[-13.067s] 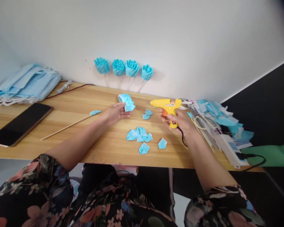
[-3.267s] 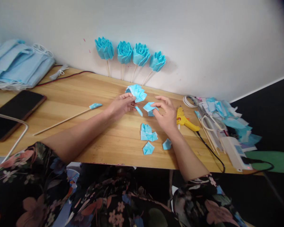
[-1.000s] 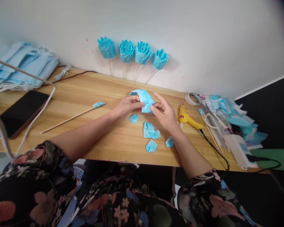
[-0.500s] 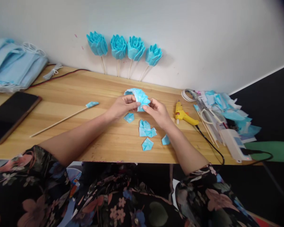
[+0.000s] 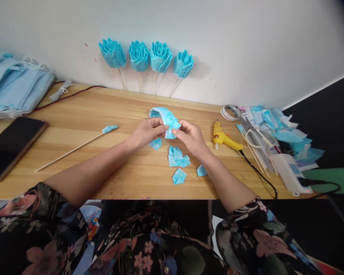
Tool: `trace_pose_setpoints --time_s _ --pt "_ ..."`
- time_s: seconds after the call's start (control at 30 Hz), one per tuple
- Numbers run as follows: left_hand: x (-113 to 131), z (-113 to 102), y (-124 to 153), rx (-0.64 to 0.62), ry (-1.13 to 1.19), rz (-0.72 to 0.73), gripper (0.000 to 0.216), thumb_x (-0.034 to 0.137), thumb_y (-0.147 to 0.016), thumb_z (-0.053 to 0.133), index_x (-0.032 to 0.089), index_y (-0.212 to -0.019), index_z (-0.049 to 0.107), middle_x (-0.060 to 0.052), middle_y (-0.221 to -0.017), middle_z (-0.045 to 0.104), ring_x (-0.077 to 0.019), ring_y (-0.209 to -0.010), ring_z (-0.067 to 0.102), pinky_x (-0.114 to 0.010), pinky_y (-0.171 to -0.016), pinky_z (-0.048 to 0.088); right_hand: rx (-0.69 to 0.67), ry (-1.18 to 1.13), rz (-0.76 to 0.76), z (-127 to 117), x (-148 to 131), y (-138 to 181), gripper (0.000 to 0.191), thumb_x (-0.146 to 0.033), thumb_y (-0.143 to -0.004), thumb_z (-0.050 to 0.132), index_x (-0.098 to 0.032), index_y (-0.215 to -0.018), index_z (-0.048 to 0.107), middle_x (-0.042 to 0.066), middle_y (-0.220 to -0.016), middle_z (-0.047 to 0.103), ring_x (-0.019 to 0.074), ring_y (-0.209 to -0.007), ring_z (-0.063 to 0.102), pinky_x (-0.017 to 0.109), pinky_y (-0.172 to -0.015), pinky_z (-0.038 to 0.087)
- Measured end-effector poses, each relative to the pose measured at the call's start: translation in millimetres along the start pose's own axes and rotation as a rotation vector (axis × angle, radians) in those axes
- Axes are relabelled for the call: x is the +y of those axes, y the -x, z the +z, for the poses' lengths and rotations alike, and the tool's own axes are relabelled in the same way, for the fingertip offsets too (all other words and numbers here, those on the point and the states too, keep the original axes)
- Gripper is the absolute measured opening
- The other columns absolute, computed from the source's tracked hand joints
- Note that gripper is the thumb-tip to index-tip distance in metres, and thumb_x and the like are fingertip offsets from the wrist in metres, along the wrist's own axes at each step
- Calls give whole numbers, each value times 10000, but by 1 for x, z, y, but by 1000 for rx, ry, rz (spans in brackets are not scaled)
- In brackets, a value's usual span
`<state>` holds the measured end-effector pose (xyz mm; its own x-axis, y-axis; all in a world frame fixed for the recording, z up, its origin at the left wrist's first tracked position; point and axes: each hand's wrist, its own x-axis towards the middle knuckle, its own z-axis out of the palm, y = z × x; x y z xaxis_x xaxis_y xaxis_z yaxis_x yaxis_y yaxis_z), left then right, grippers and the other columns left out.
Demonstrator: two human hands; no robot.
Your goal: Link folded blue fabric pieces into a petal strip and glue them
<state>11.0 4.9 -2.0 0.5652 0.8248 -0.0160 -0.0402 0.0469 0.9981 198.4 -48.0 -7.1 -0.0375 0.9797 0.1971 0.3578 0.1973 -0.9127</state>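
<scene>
Between my two hands, above the table, is a curved strip of overlapping blue fabric petals [image 5: 166,116]. My left hand [image 5: 147,131] pinches its left part between thumb and fingers. At its right end, the thumb and fingers of my right hand [image 5: 191,138] are closed on it. Below my hands lie a loose folded petal [image 5: 155,144], a small cluster of joined petals [image 5: 177,157] and another folded petal [image 5: 179,176]. One more blue piece [image 5: 201,170] is partly covered by my right forearm. To the left rests a wooden stick with a blue tip [image 5: 74,149].
Several blue fabric flowers on sticks [image 5: 139,57] lean against the wall. A yellow glue gun [image 5: 226,140], tape roll [image 5: 230,112], scissors [image 5: 253,138], fabric scraps [image 5: 286,128] and white power strip [image 5: 291,175] are at right. A phone [image 5: 13,147] and stacked face masks [image 5: 20,86] lie left.
The view has shifted slightly. Both hands still grip the petal strip in nearly the same place, and its right end is turned a little. The loose pieces have stayed put.
</scene>
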Motion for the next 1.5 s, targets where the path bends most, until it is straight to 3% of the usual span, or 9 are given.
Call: trace_pose_setpoints --time_s 0.27,0.4,0.63,0.93,1.03,1.17,1.3,1.4,1.5 --pt "4 0 1 -50 21 1 371 476 -842 724 158 -694 602 2 -644 603 -75 -549 512 -225 -555 413 74 -5 8 0 -5 1 275 -399 -815 659 -222 -688 489 -38 -678 462 129 -669 425 289 -653 350" --pt "4 1 2 -36 35 -25 328 395 -749 816 162 -695 591 25 -630 578 -64 -536 482 -218 -530 384 50 -29 27 0 -5 2 290 -424 -822 662 -219 -688 507 -37 -676 470 128 -669 428 289 -657 355" --pt "6 1 2 37 59 -51 314 337 -724 810 168 -663 552 29 -595 557 -68 -537 467 -220 -529 361 8 -64 71 -1 -7 2 288 -471 -849 646 -209 -745 590 -27 -717 529 135 -707 475 288 -701 380" --pt "-3 -4 -2 -82 55 -18 320 418 -762 812 164 -691 632 16 -642 595 -76 -565 497 -229 -563 393 43 -58 75 -2 -7 4 250 -428 -818 670 -220 -732 563 -27 -703 517 142 -700 472 286 -675 375" --pt "-6 -8 -5 -99 150 -36 367 485 -760 823 148 -736 681 -19 -720 656 -96 -633 565 -241 -627 445 111 -106 56 -6 -11 4 245 -422 -812 669 -222 -720 562 -25 -702 521 144 -700 466 291 -684 383" --pt "-6 -11 -9 18 362 -129 383 492 -817 788 135 -944 735 -110 -958 740 -169 -842 677 -290 -759 521 172 -161 38 -9 -15 5 221 -382 -807 663 -225 -693 557 -28 -672 486 139 -670 433 289 -666 382" --pt "-4 -14 -11 38 506 -160 296 397 -883 736 143 -1032 719 -150 -1178 721 -221 -1043 682 -359 -934 545 122 -164 17 -10 -14 8 212 -390 -819 664 -226 -716 578 -18 -699 526 149 -694 467 292 -675 399" --pt "0 -15 -11 12 501 -109 282 388 -886 723 173 -1067 705 -134 -1242 704 -238 -1115 669 -383 -972 542 30 -123 16 -10 -12 9 221 -417 -839 664 -223 -756 599 -6 -739 582 161 -721 512 300 -695 414" --pt "4 -19 -14 8 415 35 349 405 -875 715 224 -1173 691 -107 -1309 686 -261 -1212 642 -414 -1009 525 -12 -33 3 -9 -10 7 214 -419 -840 667 -219 -781 620 -7 -752 599 159 -721 523 297 -694 407"
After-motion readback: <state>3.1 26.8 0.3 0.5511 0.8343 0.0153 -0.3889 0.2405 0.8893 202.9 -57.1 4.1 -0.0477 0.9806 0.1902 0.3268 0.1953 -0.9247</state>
